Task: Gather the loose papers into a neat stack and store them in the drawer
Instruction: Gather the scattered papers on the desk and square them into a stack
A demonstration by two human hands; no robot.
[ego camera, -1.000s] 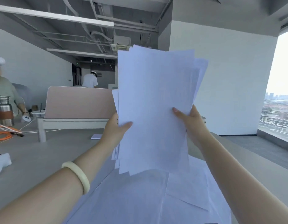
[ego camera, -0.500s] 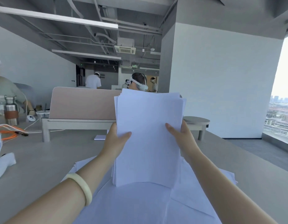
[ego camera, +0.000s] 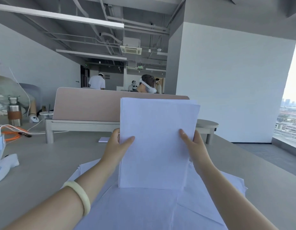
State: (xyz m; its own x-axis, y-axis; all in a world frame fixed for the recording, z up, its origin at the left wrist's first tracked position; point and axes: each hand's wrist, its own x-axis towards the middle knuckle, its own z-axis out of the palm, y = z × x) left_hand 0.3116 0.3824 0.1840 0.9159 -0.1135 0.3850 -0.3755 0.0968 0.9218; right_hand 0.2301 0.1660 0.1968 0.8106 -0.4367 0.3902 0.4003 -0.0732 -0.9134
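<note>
A stack of white papers [ego camera: 155,143] stands upright on its lower edge, resting on loose sheets [ego camera: 144,209] spread over the grey table [ego camera: 49,165]. My left hand [ego camera: 115,150] grips the stack's left edge, thumb on the front. My right hand [ego camera: 193,148] grips the right edge the same way. The sheets in the stack are nearly flush, with a slight offset at the top right corner. No drawer is in view.
A pink divider on a low white stand [ego camera: 87,105] crosses the table beyond the stack. At the left are a steel bottle [ego camera: 14,112], orange and white cables [ego camera: 13,131] and a white device [ego camera: 3,166]. A small notepad [ego camera: 104,139] lies near my left hand. Several people sit or stand behind.
The stack has come down from a raised, fanned-out position to stand on the loose sheets, and its edges are now much more even. Both hands kept their hold on its sides.
</note>
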